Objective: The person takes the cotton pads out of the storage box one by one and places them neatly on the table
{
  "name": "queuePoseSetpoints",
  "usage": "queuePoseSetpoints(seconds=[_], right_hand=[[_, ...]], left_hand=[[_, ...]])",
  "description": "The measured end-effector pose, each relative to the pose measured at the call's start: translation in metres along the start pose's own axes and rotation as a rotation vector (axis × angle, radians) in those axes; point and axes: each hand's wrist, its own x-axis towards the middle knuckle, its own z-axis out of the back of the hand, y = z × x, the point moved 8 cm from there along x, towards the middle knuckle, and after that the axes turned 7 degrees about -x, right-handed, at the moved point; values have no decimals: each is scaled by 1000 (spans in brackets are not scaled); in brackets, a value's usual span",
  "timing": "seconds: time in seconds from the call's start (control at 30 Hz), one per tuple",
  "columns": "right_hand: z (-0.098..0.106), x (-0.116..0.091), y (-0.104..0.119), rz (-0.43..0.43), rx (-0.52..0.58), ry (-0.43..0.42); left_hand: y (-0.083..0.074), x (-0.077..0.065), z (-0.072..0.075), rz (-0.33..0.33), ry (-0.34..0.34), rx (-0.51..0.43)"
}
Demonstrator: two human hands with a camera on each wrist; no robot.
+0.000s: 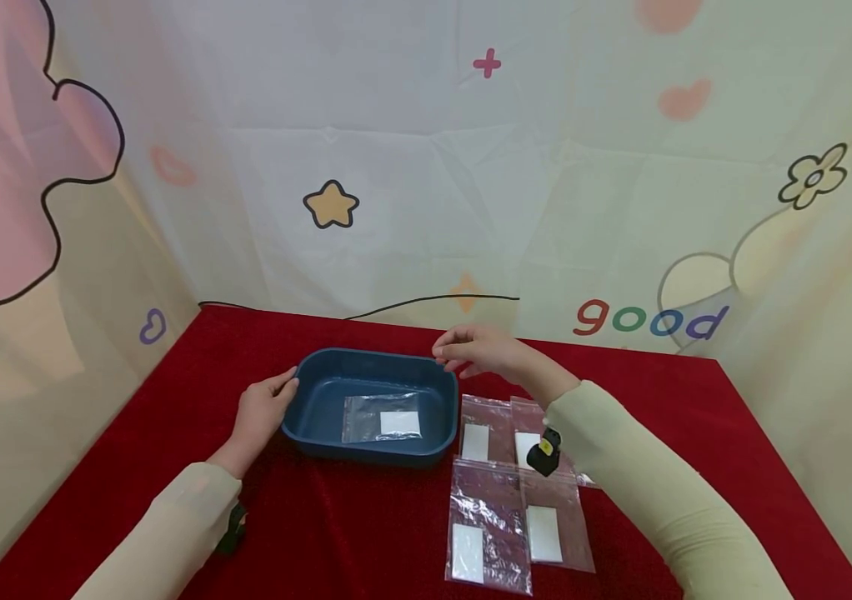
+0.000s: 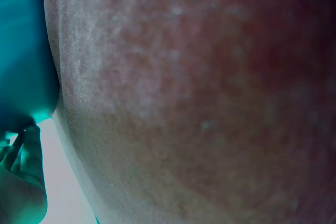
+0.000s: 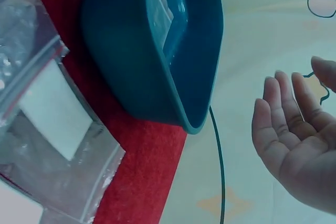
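A blue plastic basin [image 1: 373,454] stands on the red cloth, and inside it lies a clear zip bag [image 1: 362,417] with a white card. My left hand [image 1: 261,412] pinches the basin's left rim between thumb and fingers; the left wrist view shows the fingertips [image 2: 31,135] at the basin edge. Over the far right corner of the basin is my right hand [image 1: 482,348], its fingers loosely bent and holding nothing. The right wrist view shows that hand's palm [image 3: 304,161] apart from the basin.
Several more zip bags with white cards, such as one bag [image 1: 497,500], lie right of the basin, some partly under the right forearm. Red cloth [image 1: 336,533] covers the table. A printed curtain [image 1: 411,208] hangs behind and at both sides.
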Motion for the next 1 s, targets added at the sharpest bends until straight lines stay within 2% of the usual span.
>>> queuePoseSetpoints(seconds=[0.3, 0.57, 1.0], right_hand=[[-8, 31, 8, -11, -120, 76], [-22, 54, 14, -31, -175, 178], [-40, 77, 20, -82, -215, 226]], left_hand=[[2, 1, 0, 6, -3, 0], [0, 0, 0, 2, -4, -1], [0, 0, 1, -6, -7, 29]])
